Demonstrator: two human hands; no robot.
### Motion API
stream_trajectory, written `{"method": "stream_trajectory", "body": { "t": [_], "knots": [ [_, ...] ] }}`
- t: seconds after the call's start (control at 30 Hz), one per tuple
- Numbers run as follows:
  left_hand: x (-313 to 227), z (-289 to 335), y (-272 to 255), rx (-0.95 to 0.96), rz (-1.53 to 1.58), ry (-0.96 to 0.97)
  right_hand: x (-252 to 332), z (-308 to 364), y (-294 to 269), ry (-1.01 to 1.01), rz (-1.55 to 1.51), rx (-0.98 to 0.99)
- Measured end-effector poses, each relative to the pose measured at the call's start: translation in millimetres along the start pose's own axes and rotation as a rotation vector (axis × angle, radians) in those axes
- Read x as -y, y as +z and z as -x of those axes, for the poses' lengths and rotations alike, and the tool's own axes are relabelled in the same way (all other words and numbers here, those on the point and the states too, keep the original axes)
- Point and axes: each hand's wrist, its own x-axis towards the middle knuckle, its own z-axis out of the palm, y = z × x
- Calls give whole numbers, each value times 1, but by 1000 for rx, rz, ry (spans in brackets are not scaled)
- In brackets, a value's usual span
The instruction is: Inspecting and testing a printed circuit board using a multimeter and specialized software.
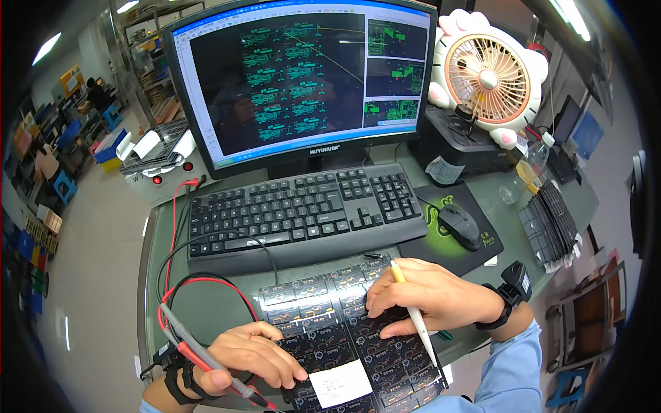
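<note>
My left hand [249,359] is closed around a pair of test probes, one grey [180,329] and one red [219,370], which cross between thumb and fingers. Its fingertips rest on the left edge of a black circuit board panel [323,341] with rows of small repeated boards. A white paper slip [341,384] with handwriting lies on the panel's near part. In my right hand [427,292] is a slim white pen [421,326] with a yellow section, slanting down to the right. The right fingertips touch the panel's upper right part.
Behind the panel are a black keyboard [303,213], a mouse [459,226] on a mouse pad [482,237] and a monitor [296,76] with green board drawings. Red and black leads [173,255] curve along the left. To the right stand stacked dark panels [551,224], a bottle [540,153] and a fan [487,79].
</note>
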Motion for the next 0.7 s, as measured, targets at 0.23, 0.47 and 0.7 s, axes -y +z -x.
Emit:
{"method": "stream_trajectory", "body": {
  "t": [0.23, 0.47, 0.7],
  "knots": [
    [-1, -1, 1, -17, 9, -23, -1, 0, 0, 0, 0, 7],
    [0, -3, -2, 9, -9, 21, 0, 0, -1, 10, 1, 13],
    [8, 7, -10, 138, 67, 52, 1, -1, -1, 11, -1, 20]
  ]
}}
